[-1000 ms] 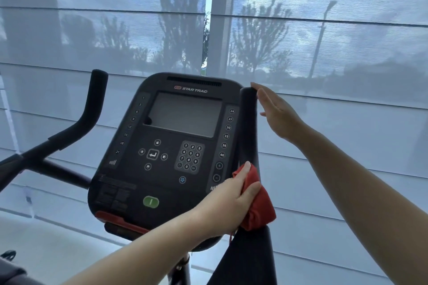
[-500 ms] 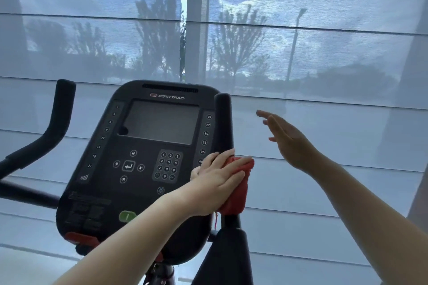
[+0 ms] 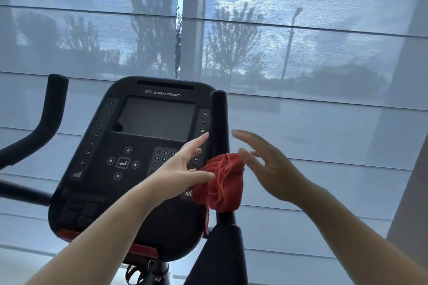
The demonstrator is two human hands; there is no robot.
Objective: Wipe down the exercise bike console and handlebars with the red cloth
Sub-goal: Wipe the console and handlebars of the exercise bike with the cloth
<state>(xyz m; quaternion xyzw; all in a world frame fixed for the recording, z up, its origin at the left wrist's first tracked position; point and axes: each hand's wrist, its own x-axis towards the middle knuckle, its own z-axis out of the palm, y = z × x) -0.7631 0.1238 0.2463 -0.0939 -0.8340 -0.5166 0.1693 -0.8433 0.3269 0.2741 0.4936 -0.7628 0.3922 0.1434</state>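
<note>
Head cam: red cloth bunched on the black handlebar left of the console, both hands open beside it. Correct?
Wrong side. The head view shows the crumpled red cloth bunched on the black upright handlebar right of the black console; left hand and right hand are open beside it.

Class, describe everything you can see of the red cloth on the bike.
The red cloth is crumpled fabric, bunched in folds around the right handlebar upright beside the console, with a loose thread hanging below. The open left hand touches its left side. The open right hand is at its upper right, contact unclear.
</note>
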